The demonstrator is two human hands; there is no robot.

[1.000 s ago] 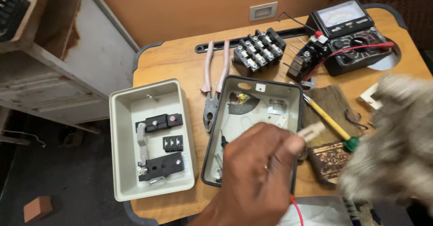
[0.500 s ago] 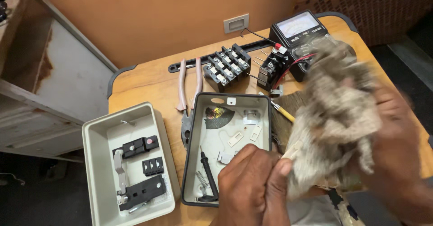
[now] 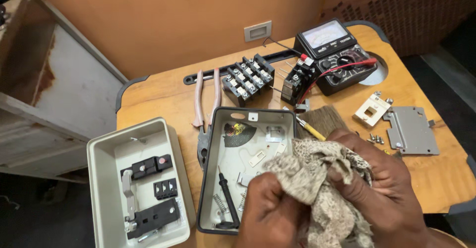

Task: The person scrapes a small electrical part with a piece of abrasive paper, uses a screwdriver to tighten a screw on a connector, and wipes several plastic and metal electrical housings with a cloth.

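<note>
**Cloth bunched over the opened switch box**

Cloth, a mottled beige rag, sits near-right, gripped by my left hand and right hand, fingers closed on it, over the dark-rimmed grey metal box. I judge the wiping unfinished: loose springs and a black probe remain inside. Half a second ago the rag was raised higher; now it is lowered and bunched.

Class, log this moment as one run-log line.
hands: left and right grip rag | under: open grey box | beside: pliers
</note>
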